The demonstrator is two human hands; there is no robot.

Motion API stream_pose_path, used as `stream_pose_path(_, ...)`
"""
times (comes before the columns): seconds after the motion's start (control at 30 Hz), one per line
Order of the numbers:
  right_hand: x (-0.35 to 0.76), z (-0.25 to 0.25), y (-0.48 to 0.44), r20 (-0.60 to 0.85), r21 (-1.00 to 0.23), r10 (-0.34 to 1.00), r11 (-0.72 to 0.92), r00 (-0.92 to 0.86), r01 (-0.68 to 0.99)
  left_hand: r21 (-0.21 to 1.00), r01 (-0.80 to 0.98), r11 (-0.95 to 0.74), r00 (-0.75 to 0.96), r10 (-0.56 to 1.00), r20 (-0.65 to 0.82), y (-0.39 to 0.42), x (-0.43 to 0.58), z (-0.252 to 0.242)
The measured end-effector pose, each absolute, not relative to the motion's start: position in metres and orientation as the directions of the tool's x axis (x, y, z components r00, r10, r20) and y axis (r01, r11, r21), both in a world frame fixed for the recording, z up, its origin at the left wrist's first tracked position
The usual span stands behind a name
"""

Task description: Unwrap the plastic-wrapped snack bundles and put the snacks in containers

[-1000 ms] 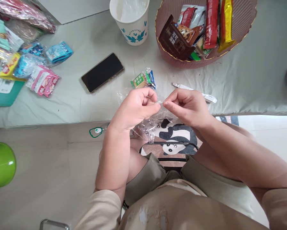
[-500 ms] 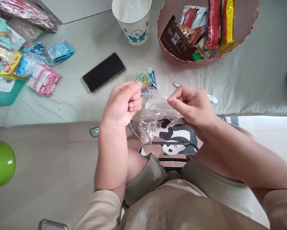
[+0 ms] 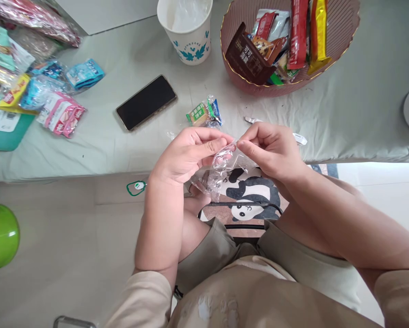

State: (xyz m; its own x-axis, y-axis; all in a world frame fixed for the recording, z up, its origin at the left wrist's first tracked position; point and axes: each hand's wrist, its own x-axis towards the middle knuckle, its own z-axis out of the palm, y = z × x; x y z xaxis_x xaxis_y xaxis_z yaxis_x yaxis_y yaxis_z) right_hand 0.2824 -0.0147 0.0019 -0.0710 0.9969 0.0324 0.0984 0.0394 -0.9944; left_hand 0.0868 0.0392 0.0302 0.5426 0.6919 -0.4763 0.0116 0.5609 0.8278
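My left hand (image 3: 195,152) is closed on a crumpled clear plastic bag (image 3: 221,171), with the thumb and fingers pinching its upper edge. My right hand (image 3: 272,148) pinches the same edge between thumb and forefinger, close to the left fingertips. The bag hangs down between both hands, over my lap. Just beyond the left hand, a small green-and-yellow snack packet (image 3: 199,114) lies on the cloth beside a blue-ended one (image 3: 217,113). Partly hidden behind the right hand is a white box cutter (image 3: 299,139), its blade end showing to the left.
A pink ribbed bowl (image 3: 238,86) holds several wrapped snacks. Left of it stand a white paper cup (image 3: 194,52) with plastic inside and a phone (image 3: 146,102). More snack packets (image 3: 64,114) lie at far left. A green bin (image 3: 1,237) is on the floor.
My left hand has moved right and turned, bringing its fingertips up to the right hand at the bag's edge. The green-and-yellow packet shows more now. The right hand has hardly moved.
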Motion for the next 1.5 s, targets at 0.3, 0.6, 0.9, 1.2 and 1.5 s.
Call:
stream_pose_path(0.3,0.28,-0.003,-0.011,0.06,-0.991,0.995,0.069,-0.076,0.113,0.819,0.092,0.566,0.509,0.681,-0.527,0.037,0.097,0.033)
stream_pose_path(0.6,0.286,0.002,-0.013,0.042,-0.989,0.998,0.048,-0.043,0.14,0.884,0.118,0.452,0.44,0.774,-0.455,0.043,0.081,0.037)
stream_pose_path(0.9,0.284,0.003,-0.014,0.024,-0.991,0.996,0.036,-0.09,0.128,0.948,0.162,0.275,0.419,0.85,-0.318,0.029,0.097,0.032)
stream_pose_path(1.2,0.294,0.001,-0.014,0.165,-0.982,0.984,0.157,0.069,0.105,0.984,0.173,0.043,0.36,0.927,-0.104,0.027,0.085,0.043)
stream_pose_path(1.5,0.305,0.003,-0.021,0.398,-0.916,0.863,0.392,0.312,0.085,0.791,0.611,-0.013,0.314,0.922,-0.227,-0.021,0.078,0.069)
